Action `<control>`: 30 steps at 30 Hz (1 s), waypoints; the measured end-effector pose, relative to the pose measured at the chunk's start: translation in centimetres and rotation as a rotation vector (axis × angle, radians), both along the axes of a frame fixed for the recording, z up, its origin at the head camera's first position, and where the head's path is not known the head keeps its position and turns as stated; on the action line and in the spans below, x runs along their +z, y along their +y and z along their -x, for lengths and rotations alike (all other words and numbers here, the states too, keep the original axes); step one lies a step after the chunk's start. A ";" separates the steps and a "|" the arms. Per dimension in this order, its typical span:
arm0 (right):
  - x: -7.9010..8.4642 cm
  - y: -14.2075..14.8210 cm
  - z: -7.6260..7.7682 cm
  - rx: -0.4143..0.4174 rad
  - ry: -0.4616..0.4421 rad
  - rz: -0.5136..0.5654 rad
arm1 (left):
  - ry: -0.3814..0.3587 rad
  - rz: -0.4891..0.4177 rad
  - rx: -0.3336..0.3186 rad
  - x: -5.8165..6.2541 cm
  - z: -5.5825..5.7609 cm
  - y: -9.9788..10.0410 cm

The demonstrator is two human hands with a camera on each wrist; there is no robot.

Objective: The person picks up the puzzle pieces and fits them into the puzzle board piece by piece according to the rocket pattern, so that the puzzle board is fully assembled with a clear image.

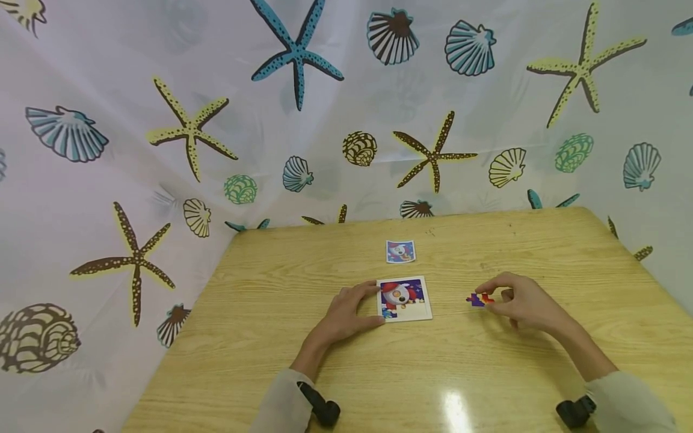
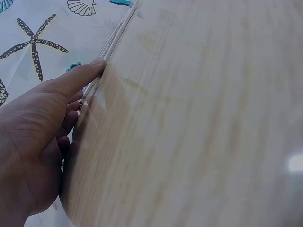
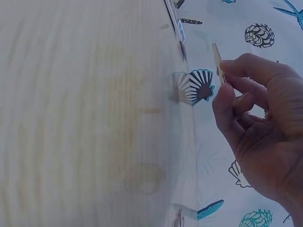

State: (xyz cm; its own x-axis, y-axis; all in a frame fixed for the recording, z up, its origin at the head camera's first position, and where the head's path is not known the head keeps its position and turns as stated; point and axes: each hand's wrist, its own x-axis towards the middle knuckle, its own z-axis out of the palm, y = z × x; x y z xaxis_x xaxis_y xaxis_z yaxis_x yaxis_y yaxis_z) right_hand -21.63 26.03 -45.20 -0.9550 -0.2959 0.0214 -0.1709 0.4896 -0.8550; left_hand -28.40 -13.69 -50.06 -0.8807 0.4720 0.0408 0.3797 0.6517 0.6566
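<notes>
My left hand (image 1: pixel 346 316) spans the left side of a square jigsaw puzzle tray (image 1: pixel 428 313), index finger at its upper left corner and thumb at the lower left. The tray has a white rim and a partly filled picture of a red-and-white cartoon character on purple; its lower right shows bare backing. In the left wrist view the thumb (image 2: pixel 90 71) lies along the tray's edge. To the right, my right hand (image 1: pixel 522 304) pinches a purple and red puzzle piece (image 1: pixel 477 299) between thumb and index finger, raised off the table in the right wrist view.
A small printed picture card (image 1: pixel 400 252) with the same character lies behind the tray. Both rest on a wooden table (image 1: pixel 281 264). A white curtain (image 1: pixel 325 138) with starfish and shells hangs along the table's back and sides.
</notes>
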 end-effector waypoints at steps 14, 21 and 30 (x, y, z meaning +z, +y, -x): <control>0.0 -4.3 1.8 0.039 0.088 -0.041 | -0.001 0.002 0.005 -0.1 0.2 0.1; -0.4 -6.4 2.8 0.071 0.067 -0.038 | 0.001 0.003 0.004 -0.3 0.1 0.0; -0.8 -8.6 3.6 0.112 0.055 -0.004 | -0.005 0.003 0.013 -0.1 0.2 0.0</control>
